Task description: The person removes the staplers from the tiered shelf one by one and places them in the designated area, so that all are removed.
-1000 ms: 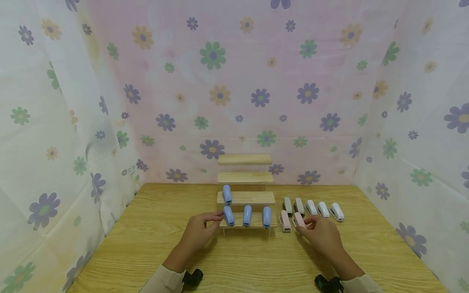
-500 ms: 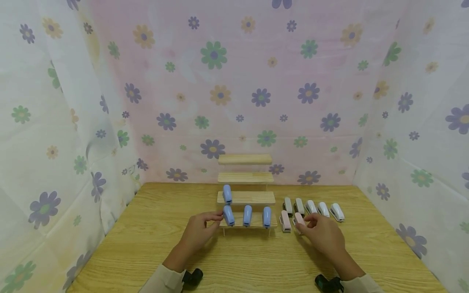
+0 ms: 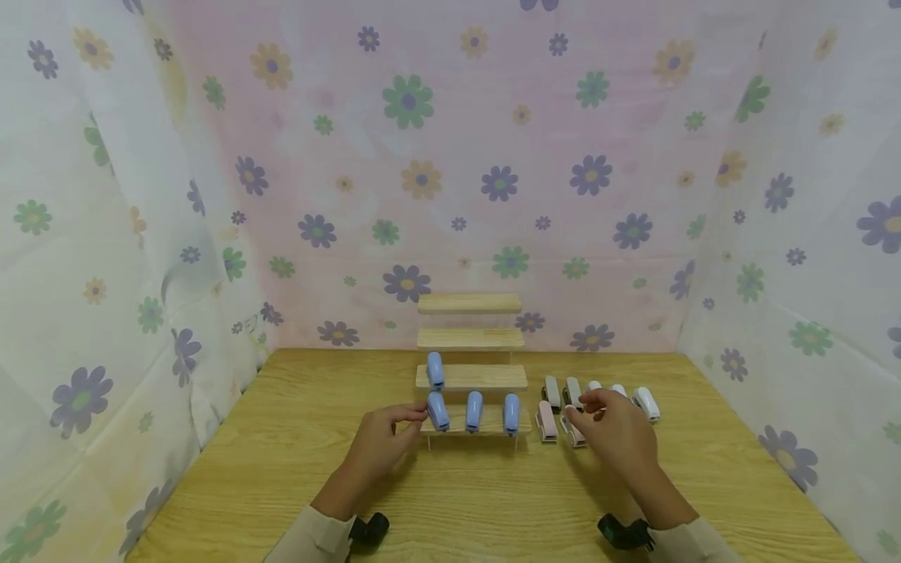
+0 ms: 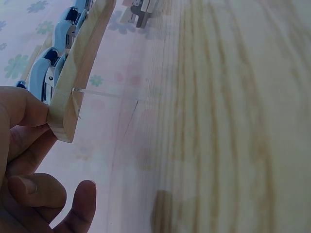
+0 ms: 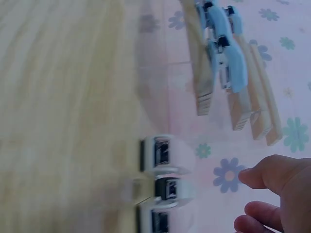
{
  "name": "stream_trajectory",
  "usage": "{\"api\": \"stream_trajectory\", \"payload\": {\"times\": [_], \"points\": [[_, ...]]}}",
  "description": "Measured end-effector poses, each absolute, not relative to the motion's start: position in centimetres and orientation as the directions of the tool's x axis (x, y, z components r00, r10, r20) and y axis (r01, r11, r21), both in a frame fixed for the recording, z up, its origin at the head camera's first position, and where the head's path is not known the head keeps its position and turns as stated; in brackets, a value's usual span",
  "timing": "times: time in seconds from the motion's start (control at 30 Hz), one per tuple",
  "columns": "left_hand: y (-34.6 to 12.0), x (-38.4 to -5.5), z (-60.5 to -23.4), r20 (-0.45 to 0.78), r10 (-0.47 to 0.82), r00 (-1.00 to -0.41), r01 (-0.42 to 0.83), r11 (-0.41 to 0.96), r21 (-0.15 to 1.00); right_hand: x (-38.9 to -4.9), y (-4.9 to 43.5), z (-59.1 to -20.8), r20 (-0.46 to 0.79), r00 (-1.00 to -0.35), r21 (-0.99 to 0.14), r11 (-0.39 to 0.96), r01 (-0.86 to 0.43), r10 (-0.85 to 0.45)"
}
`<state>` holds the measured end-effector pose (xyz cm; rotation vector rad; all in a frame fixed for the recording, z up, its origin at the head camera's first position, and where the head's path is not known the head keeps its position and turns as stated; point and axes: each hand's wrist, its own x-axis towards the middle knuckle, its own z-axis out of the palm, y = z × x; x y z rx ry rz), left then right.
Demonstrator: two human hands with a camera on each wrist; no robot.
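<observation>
My left hand (image 3: pixel 380 442) is at the left end of the lowest board (image 3: pixel 456 421) of a stepped wooden rack; in the left wrist view its fingertips touch the board's end (image 4: pixel 60 124). Right beside them stands a blue stapler (image 3: pixel 438 411). Two more blue staplers share this board, and another blue stapler (image 3: pixel 435 370) sits on the board above. My right hand (image 3: pixel 619 434) hovers over a pink stapler (image 3: pixel 573 436), partly covering it; thumb and fingers are apart with nothing between them in the right wrist view. A second pink stapler (image 3: pixel 546 422) lies left of it.
Behind the pink ones are two grey staplers (image 3: pixel 551 393) and white staplers (image 3: pixel 645 404), some partly hidden by my right hand. Two higher boards (image 3: pixel 470 338) of the rack rise at the back. Flowered cloth (image 3: pixel 450 156) encloses the wooden table (image 3: pixel 317 391) on three sides.
My right hand has let go of the pink stapler and lifted a little up and back from it. The left hand stays at the board's end.
</observation>
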<state>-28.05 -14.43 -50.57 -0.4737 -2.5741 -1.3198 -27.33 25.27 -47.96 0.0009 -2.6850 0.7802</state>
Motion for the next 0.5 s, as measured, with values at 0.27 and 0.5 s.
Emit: {"api": "stream_trajectory", "payload": {"times": [0.27, 0.5], "points": [[-14.3, -28.0, -50.7, 0.334, 0.199, -0.921, 0.388, 0.532, 0.752, -28.0, 23.4, -46.2, 0.441, -0.895, -0.509, 0.841, -0.185, 0.070], [-14.4, -28.0, -50.5, 0.321, 0.200, -0.926, 0.377, 0.536, 0.755, -28.8, 21.4, -44.9, 0.459, -0.887, -0.525, 0.820, -0.228, 0.046]]}}
